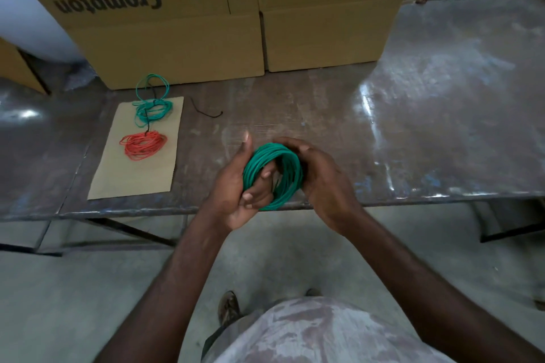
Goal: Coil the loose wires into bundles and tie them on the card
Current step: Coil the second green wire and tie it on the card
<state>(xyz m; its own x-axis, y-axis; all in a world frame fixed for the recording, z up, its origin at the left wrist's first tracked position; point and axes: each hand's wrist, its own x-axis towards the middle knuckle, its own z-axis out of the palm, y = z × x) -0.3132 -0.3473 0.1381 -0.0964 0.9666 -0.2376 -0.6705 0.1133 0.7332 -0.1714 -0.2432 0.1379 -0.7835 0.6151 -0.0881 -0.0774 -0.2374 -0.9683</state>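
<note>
A coil of green wire is held above the table's front edge between both hands. My left hand has its fingers through the coil and curled round its near side. My right hand grips the coil's far right side. A brown card lies flat on the table to the left. On it sit a red wire bundle and, behind it, a green wire bundle with a loose loop standing up and a thin black tie across it.
A loose black tie lies on the scuffed metal table right of the card. Two large Crompton cardboard boxes stand along the back. Below the table edge are the concrete floor and my foot.
</note>
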